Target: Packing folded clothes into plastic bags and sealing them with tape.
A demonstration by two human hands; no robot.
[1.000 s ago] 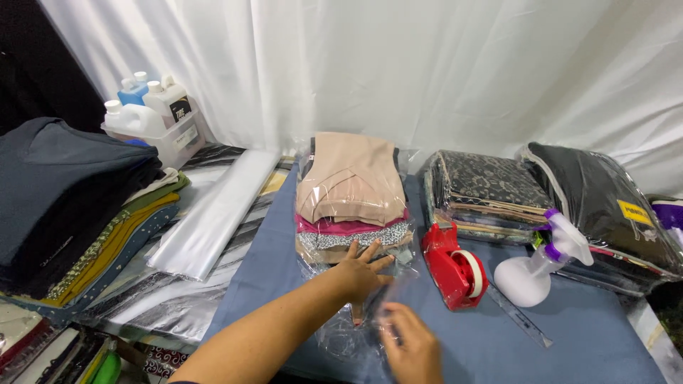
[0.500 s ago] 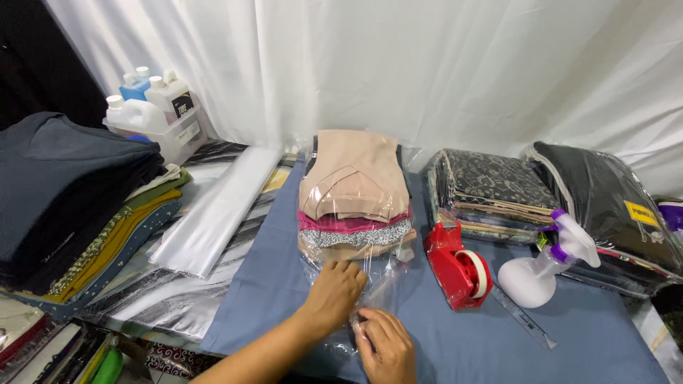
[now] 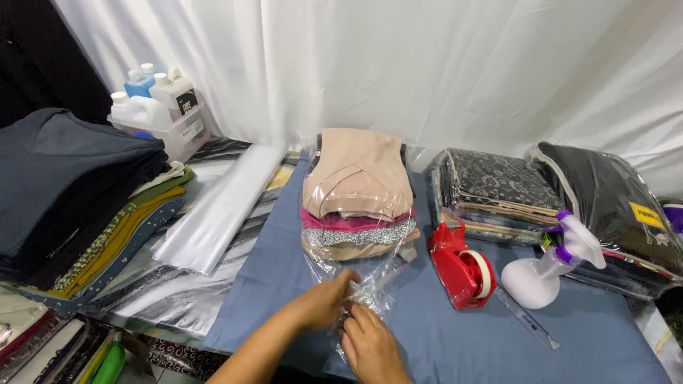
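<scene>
A clear plastic bag [image 3: 373, 274] lies on the blue cloth, holding a stack of folded garments [image 3: 358, 190] in beige, pink and patterned fabric. Its open end trails toward me. My left hand [image 3: 324, 302] pinches the crumpled bag end from the left. My right hand [image 3: 368, 343] grips the same loose plastic from below, touching the left hand.
A red tape dispenser [image 3: 462, 267] and a white spray bottle [image 3: 548, 270] stand to the right, with a ruler [image 3: 523, 316] beside them. Bagged dark garments [image 3: 498, 188] lie behind. Flat clear bags [image 3: 220, 206], folded clothes [image 3: 78, 185] and white bottles [image 3: 156, 107] fill the left.
My left hand has pulled back from the garment stack toward me. Both hands have come together and gathered the loose bag end.
</scene>
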